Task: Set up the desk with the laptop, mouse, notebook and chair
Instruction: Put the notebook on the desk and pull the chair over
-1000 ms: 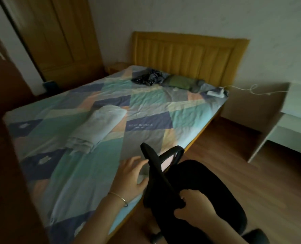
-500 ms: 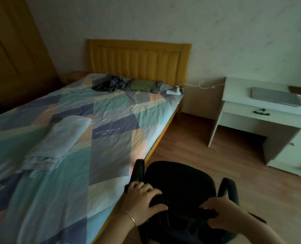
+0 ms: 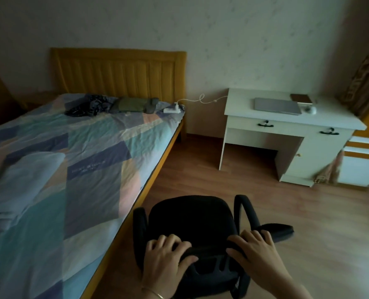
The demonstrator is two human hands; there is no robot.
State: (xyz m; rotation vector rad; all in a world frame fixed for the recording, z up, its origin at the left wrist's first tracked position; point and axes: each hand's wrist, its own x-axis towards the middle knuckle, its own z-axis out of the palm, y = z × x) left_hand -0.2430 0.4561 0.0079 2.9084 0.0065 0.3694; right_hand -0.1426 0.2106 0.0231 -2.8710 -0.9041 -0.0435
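A black office chair [image 3: 192,219] with armrests stands on the wood floor beside the bed, its seat facing away from me. My left hand [image 3: 166,257] and my right hand [image 3: 254,253] both grip the top edge of its backrest. Across the room a white desk [image 3: 291,119] stands against the wall. On it lie a closed grey laptop [image 3: 277,106], a brown notebook [image 3: 301,98] behind it, and a white mouse [image 3: 309,110] at the laptop's right end.
A bed [image 3: 75,160] with a patchwork cover and yellow headboard fills the left. A power strip [image 3: 171,108] with a white cable lies at its corner. Bare wood floor [image 3: 200,169] lies between chair and desk. A white-and-yellow cabinet [image 3: 365,160] stands right of the desk.
The view has swung right from the bed to the desk. The chair has turned its back towards me, and both hands have settled on the backrest's top edge.
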